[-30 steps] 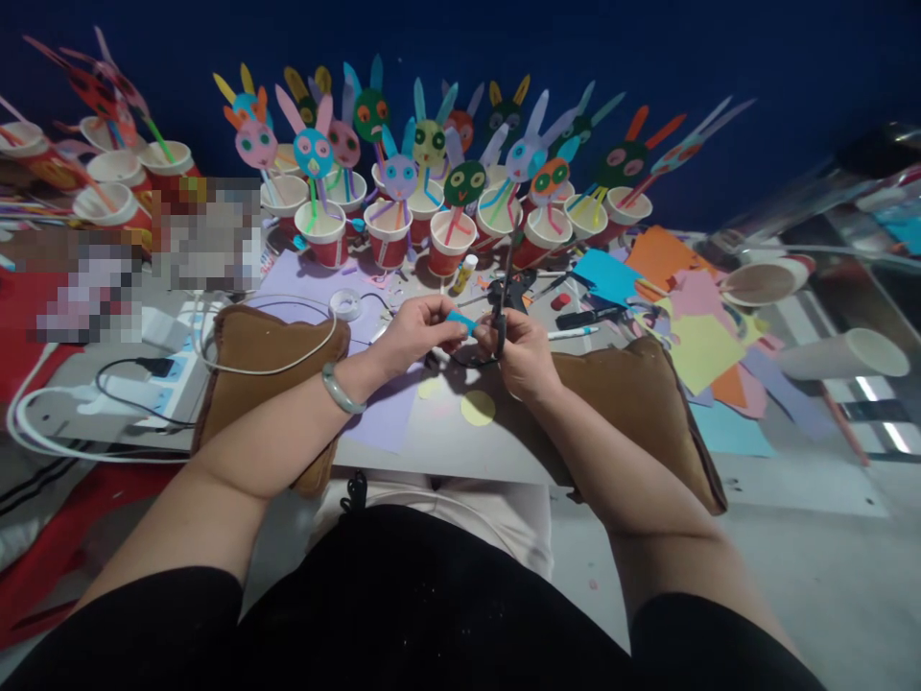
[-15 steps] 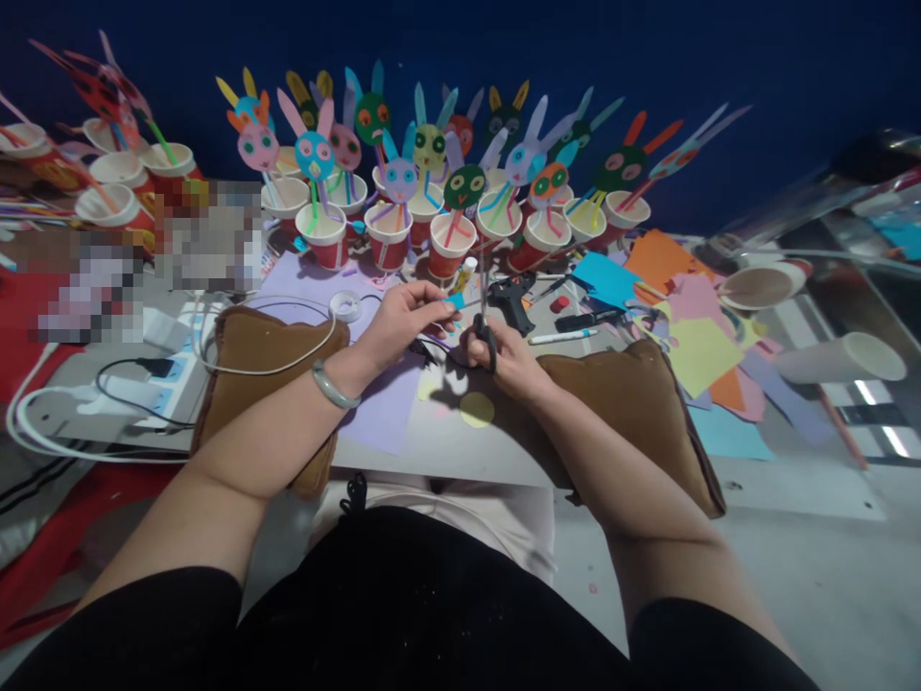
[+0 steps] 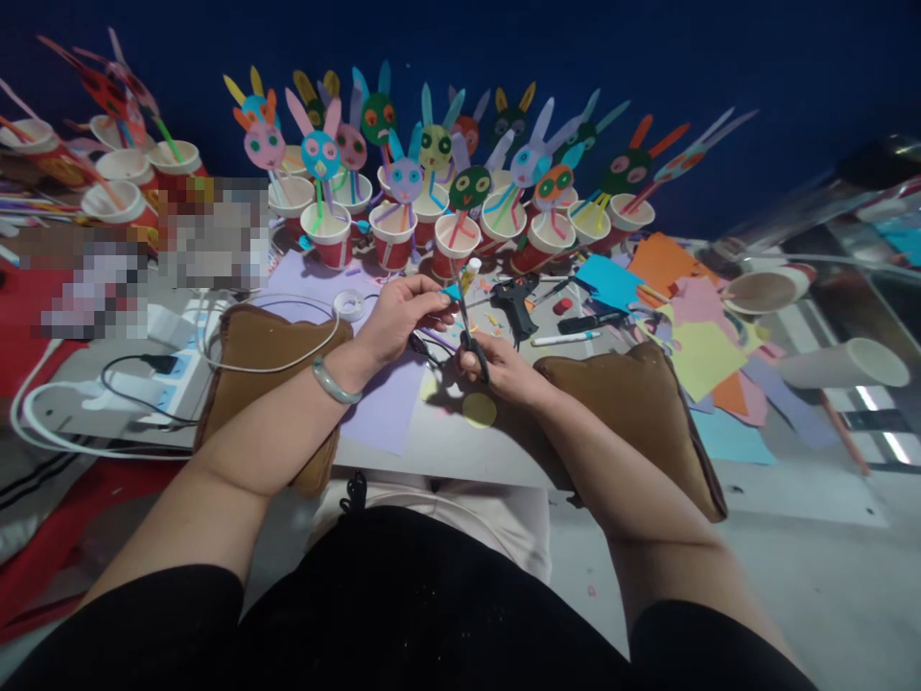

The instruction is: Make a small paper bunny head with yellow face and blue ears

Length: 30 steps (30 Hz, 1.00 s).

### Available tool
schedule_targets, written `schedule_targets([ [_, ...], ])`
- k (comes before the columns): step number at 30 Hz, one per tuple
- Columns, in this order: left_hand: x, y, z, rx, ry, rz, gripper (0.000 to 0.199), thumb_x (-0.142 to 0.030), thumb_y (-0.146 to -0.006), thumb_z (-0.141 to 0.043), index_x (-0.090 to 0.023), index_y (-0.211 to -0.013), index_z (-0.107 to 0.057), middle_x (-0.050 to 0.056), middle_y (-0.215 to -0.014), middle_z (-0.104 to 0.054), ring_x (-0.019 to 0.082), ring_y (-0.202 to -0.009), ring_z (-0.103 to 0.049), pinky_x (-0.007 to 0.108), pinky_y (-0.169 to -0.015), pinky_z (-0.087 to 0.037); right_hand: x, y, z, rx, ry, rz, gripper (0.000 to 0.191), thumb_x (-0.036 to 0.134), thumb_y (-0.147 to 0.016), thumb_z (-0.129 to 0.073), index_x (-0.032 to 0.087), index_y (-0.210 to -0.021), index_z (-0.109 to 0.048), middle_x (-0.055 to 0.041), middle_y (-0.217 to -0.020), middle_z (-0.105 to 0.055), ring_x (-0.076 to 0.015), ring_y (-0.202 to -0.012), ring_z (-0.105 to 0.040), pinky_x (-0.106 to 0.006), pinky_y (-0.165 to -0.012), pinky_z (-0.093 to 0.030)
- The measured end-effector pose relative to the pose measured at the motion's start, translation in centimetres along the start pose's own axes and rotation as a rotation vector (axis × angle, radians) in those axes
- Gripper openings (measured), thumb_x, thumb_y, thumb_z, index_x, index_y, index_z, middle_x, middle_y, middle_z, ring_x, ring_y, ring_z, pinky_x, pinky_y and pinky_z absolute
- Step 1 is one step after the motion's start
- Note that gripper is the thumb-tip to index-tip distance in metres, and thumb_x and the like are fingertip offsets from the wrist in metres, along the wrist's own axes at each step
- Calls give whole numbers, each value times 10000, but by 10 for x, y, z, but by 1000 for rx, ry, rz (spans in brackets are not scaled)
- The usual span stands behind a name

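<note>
Blue paper (image 3: 451, 291) (small piece); black-handled scissors (image 3: 468, 338) alongside.

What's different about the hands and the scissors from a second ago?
The right hand moved left and toward the person's body, bringing the scissors along; their blades are now beside the blue paper. The left hand shifted slightly left, still pinching that paper. The cups, glue gun and yellow circle stayed put.

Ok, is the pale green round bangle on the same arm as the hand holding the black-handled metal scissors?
No, the right hand holds the scissors, and the bangle circles the left wrist.
</note>
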<state>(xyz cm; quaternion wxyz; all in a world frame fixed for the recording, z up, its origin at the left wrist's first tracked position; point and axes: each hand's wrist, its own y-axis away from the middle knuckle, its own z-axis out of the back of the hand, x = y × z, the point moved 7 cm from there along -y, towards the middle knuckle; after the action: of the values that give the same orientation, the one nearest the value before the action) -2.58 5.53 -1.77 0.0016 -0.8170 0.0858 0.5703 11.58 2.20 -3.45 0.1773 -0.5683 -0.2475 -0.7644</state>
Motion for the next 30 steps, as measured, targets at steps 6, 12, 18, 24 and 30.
schedule_targets([
  [6,-1,0,0,6,28,-5,180,-234,-665,-763,-147,-716,-614,-6,-635,-693,96,-568,-663,217,-580,-546,2,-1,0,3,-29,32,690,872,-684,-670,200,-678,-515,30,-579,-519,-104,-563,-439,-277,-561,-325],
  [12,0,-1,1,6,15,2,211,-241,-693,-788,-156,-718,-597,-11,-646,-694,96,-581,-676,217,-596,-554,-2,-2,0,7,-44,23,629,802,-717,-697,195,-667,-537,35,-575,-516,-102,-551,-443,-275,-553,-321],
  [18,-1,-1,1,-5,25,-5,145,-210,-675,-736,-155,-707,-606,-8,-646,-698,95,-571,-670,217,-589,-552,-1,-1,2,4,-60,26,543,684,-744,-728,202,-636,-503,51,-565,-482,-90,-547,-405,-266,-547,-304],
  [24,-1,-1,2,-18,5,1,199,-247,-646,-773,-162,-726,-612,-9,-683,-705,98,-603,-674,227,-605,-546,-2,2,10,-140,-95,-37,561,658,-735,-770,211,-590,-464,51,-518,-458,-82,-505,-365,-263,-513,-261],
  [30,2,1,0,11,-33,32,258,-303,-639,-814,-163,-749,-628,-15,-692,-704,102,-636,-675,223,-611,-528,-2,-3,15,-235,-514,47,670,850,-677,-699,233,-648,-438,29,-598,-484,-113,-546,-416,-269,-504,-329],
])
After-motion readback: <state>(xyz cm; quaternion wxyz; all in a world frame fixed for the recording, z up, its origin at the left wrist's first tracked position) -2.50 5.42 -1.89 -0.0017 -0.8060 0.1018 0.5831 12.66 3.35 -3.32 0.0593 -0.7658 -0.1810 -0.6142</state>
